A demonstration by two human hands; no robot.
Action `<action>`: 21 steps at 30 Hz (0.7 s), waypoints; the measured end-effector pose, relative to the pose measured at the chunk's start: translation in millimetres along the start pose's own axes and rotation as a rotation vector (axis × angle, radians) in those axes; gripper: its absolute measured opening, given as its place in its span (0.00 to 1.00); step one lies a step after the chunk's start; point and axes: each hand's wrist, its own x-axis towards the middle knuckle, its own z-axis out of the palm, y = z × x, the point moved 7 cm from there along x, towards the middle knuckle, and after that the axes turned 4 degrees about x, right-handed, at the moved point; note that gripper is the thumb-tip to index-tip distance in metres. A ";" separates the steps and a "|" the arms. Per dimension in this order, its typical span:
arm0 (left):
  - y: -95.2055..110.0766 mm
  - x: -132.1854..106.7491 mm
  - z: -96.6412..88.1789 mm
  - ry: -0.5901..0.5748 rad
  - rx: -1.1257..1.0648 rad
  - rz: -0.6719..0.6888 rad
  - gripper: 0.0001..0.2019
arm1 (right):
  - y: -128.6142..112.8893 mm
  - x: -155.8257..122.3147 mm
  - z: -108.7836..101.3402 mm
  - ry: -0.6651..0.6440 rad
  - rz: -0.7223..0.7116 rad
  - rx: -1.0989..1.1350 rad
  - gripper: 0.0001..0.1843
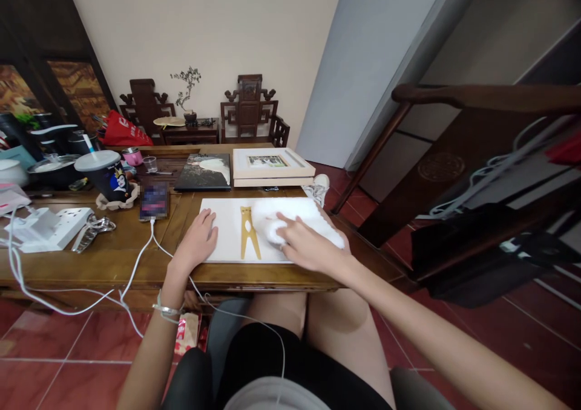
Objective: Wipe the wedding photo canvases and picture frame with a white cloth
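Observation:
A white board (224,231) lies flat near the table's front edge and bears a long-legged yellow cat figure (246,231). My left hand (197,239) rests on the board's left edge, fingers lying loosely over it and holding nothing. Over the right part of the board spreads a white fluffy cloth (308,213), part of it hanging past the board's right side. My right hand (297,239) grips a bunched bit of this cloth just right of the cat figure, pressing it against the board. The underside of the bunch is hidden.
Behind the board are a framed picture (272,165) and a dark album-like panel (204,171). To the left stand a lidded cup (106,177), a charging phone (153,201), a hair claw clip (92,231) and a power strip (57,228). White cables (131,277) hang over the front edge.

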 end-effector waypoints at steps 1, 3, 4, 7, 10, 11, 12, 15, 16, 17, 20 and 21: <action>-0.2 0.0 0.3 -0.007 0.004 0.000 0.25 | 7.3 14.7 -1.7 -0.003 0.034 -0.006 0.13; -0.6 -0.1 0.9 -0.021 0.011 0.000 0.25 | 19.8 41.7 -6.1 0.002 0.103 -0.001 0.14; -0.8 -0.2 1.3 -0.029 0.012 0.001 0.26 | 24.0 52.9 -8.3 0.012 0.129 0.006 0.14; -0.9 -0.3 2.7 -0.054 0.004 0.006 0.27 | 25.9 73.1 -10.7 0.031 0.157 0.019 0.15; -0.6 -0.2 3.2 -0.064 -0.006 0.008 0.27 | 13.2 69.5 -5.7 0.039 0.133 0.019 0.16; -0.5 0.0 3.4 -0.064 -0.009 0.010 0.27 | 6.5 63.1 -3.7 0.045 0.117 0.017 0.16; -0.4 0.2 3.9 -0.065 -0.009 0.013 0.28 | -1.5 54.4 -2.1 0.052 0.094 0.013 0.17; -1.1 0.9 6.2 -0.066 -0.004 0.017 0.28 | -27.6 18.7 0.8 0.043 0.020 0.007 0.17; -1.6 1.2 6.8 -0.063 -0.001 0.016 0.28 | -35.5 5.4 1.5 0.023 0.004 0.012 0.17; -2.1 1.5 7.3 -0.058 0.002 0.016 0.28 | -42.5 -7.7 2.0 -0.001 -0.009 0.020 0.17; -2.7 2.2 8.0 -0.048 0.005 0.022 0.27 | -58.9 -40.1 1.9 -0.062 -0.053 0.044 0.17; -2.7 2.3 8.3 -0.050 0.008 0.024 0.27 | -62.7 -46.9 1.2 -0.070 -0.073 0.048 0.17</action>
